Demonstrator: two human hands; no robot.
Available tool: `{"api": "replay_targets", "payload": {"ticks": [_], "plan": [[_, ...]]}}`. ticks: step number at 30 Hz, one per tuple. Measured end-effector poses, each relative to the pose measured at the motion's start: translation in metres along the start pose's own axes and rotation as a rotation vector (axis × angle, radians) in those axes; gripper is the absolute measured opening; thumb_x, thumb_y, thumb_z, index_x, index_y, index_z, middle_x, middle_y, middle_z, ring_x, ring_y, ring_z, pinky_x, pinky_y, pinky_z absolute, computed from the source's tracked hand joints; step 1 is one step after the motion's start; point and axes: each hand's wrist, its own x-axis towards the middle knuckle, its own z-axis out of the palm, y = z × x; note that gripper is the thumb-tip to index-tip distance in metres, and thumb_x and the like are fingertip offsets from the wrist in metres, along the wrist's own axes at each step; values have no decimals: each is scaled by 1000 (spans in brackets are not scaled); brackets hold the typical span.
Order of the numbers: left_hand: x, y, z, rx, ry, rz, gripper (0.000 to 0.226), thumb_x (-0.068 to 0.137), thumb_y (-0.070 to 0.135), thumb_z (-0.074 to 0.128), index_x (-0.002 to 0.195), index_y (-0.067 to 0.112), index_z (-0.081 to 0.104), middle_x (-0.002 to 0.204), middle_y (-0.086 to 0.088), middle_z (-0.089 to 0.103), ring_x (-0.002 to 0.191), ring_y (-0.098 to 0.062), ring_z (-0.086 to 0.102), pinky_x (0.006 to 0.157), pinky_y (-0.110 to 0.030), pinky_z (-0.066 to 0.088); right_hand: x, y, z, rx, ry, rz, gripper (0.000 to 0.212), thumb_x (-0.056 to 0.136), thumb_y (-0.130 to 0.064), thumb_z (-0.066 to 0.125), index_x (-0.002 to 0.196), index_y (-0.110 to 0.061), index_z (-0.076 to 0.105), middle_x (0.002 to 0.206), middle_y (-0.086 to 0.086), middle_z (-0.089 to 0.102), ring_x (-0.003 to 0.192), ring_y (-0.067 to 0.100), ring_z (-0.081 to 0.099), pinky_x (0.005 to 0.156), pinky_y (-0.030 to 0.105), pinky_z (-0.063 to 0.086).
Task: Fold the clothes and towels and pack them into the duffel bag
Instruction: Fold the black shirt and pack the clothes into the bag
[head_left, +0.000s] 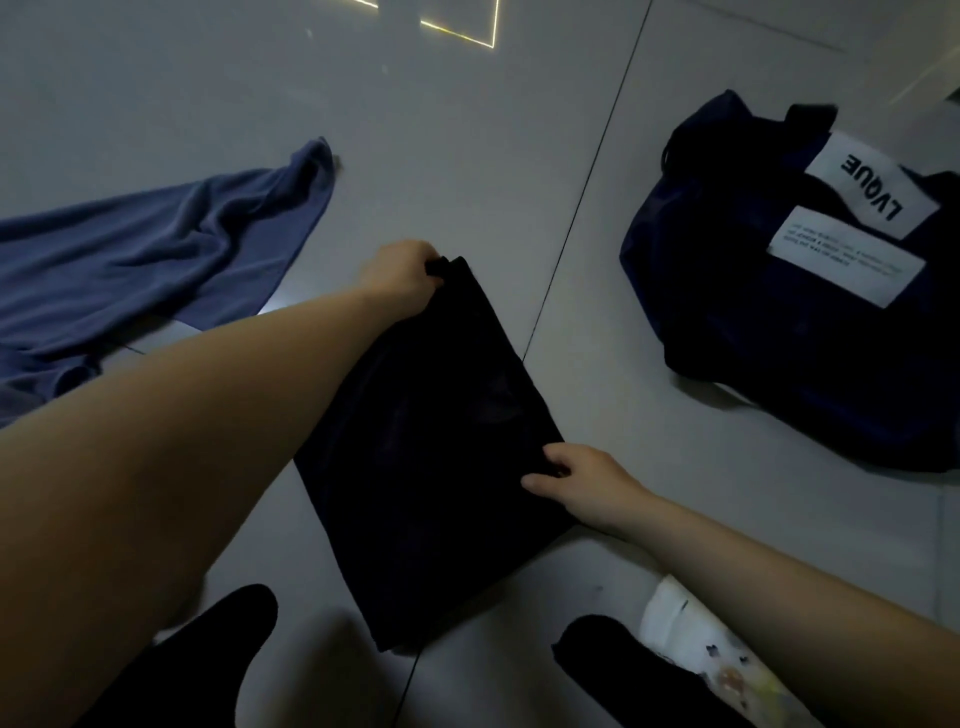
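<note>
On grey tiles (467, 156), a folded black garment (431, 447).

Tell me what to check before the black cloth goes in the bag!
1. Left hand grips the far corner of the black cloth: ok.
2. Right hand pinches the near right edge: ok.
3. Cloth folded into a neat flat shape on the floor: ok.
4. Duffel bag close by on the right: ok.
5. Bag opening unzipped and facing up: cannot tell, only its labelled side shows.
6. Blue towel folded: not ok, it lies crumpled at the left.
</note>
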Motion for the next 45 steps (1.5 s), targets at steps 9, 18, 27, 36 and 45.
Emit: {"api": "replay_targets", "payload": {"ticks": [9,18,27,36,45], "plan": [[-21,3,-11,-216,327,81,26,91,19,57,116,10,62,113,-17,59,106,-33,54,86,-35,40,-14,1,0,331,-29,-20,21,93,-26,60,111,-16,62,112,0,67,103,16,63,94,35,49],[-18,54,14,-1,216,-108,63,95,24,48,149,29,17,147,-7,27,131,-31,29,102,-45,28,-20,8,-26,-285,312,115,43,92,-46,55,122,-18,42,118,3,55,102,25,58,78,36,48],[-83,-31,57,283,99,140,59,97,52,35,150,36,17,160,-3,11,147,-25,6,116,-54,5,-22,16,-7,-432,243,-128,66,91,-25,59,147,-26,24,132,7,37,110,26,49,90,34,46],[-72,-69,9,93,242,-364,43,94,43,52,131,21,51,137,-11,43,130,-32,32,103,-47,29,21,-42,-61,-246,319,-22,62,89,-36,63,142,-19,36,120,3,49,110,23,53,83,26,37],[-64,-114,1,-159,218,-268,21,85,29,70,100,14,70,106,-13,63,96,-30,60,81,-37,46,125,-118,-89,118,414,144,57,86,-30,70,134,-12,46,133,9,53,117,28,53,100,36,44]]}}
